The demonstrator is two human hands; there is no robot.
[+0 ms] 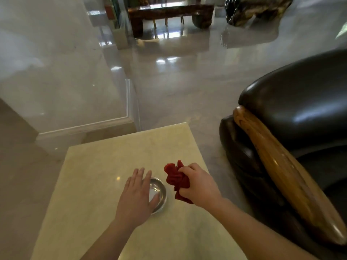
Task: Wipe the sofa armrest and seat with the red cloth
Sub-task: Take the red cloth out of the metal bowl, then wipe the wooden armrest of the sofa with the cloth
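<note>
soft daylight comes from the far end of the room, throwing white glare on the polished floor [169, 61] and a sheen on the dark sofa [304, 117]. shadows are faint. edges bow outward; distant furniture looks blurred.

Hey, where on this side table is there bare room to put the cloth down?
The marble side table is bare along its far edge and its whole left half, and also near you between the forearms. It is crowded only mid-table, where the left hand covers the steel bowl and the right hand holds the red cloth.
</note>
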